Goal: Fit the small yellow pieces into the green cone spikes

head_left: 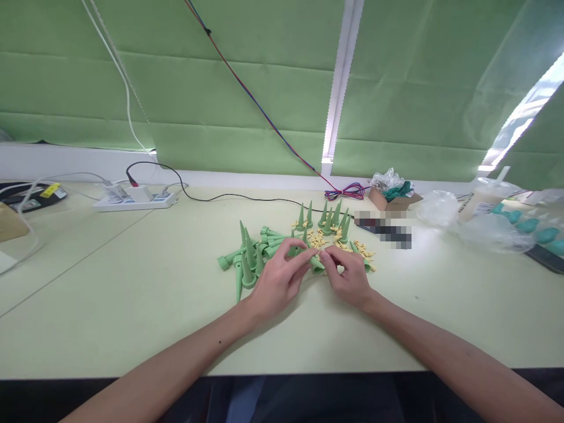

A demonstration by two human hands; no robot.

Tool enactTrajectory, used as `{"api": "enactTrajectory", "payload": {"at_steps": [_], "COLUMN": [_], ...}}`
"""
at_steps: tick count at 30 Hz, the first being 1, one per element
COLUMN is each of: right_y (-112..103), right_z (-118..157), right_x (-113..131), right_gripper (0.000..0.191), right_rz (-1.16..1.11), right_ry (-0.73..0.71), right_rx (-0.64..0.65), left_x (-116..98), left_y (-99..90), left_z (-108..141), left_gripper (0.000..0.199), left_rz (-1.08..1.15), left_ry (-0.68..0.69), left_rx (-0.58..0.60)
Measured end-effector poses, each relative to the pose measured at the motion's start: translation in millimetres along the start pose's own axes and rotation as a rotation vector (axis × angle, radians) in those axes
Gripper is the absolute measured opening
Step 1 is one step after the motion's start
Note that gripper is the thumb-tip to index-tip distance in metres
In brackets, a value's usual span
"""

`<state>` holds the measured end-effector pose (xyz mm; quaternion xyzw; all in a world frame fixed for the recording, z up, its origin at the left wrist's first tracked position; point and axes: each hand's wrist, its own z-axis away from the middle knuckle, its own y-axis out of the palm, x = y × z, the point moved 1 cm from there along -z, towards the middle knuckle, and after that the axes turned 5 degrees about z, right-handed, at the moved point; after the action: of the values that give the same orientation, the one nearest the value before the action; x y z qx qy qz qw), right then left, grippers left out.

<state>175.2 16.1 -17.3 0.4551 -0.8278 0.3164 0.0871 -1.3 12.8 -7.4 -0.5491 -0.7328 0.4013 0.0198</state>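
My left hand (282,275) is closed, its fingers curled and fingertips pressed together at the front of a pile of small parts. Facing it, my right hand (348,275) pinches thumb against forefinger. The fingertips of both hands meet over something too small to make out. Just beneath them is a green hollow spike (316,265); whether a hand touches it is unclear. Left of my left hand, several green spikes (249,261) stand or lie heaped. Small yellow plastic pieces (318,238) are scattered behind the fingertips, with more yellow pieces (363,251) beside my right hand.
More green spikes (328,218) stand upright farther back. A power strip (134,202) with cables lies at left. Toward the right are a small cardboard box (392,202), a drink cup (482,200) and clear plastic bags (493,234). Green blinds hang behind the table (132,329).
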Motion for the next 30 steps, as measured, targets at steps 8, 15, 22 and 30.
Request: {"api": "enactTrajectory", "payload": {"at_steps": [8,15,22,30], "right_y": [-0.1,1.5,0.5,1.1], "right_z": [-1.4,-1.3,-3.0,-3.2], "right_x": [1.4,-2.5,-1.5,-1.1], "right_gripper": [0.028,0.027,0.027,0.025], "right_rz": [-0.025,-0.038,-0.03,-0.038], "right_ry": [0.024,0.042,0.027,0.037], "right_rx": [0.001,0.029,0.034,0.024], "left_x": [0.2,2.9,0.0,1.5], "left_y": [-1.1,-0.3,-1.4,0.0], "left_z": [-1.8,-2.3,-4.3,-4.6], "left_gripper": [0.032,0.031,0.03,0.035], "left_rz": [-0.069,-0.071,-0.058,-0.02], "left_ry": [0.019,-0.017,-0.032,-0.01], "left_rx": [-0.05,-0.016,-0.031,-0.047]}}
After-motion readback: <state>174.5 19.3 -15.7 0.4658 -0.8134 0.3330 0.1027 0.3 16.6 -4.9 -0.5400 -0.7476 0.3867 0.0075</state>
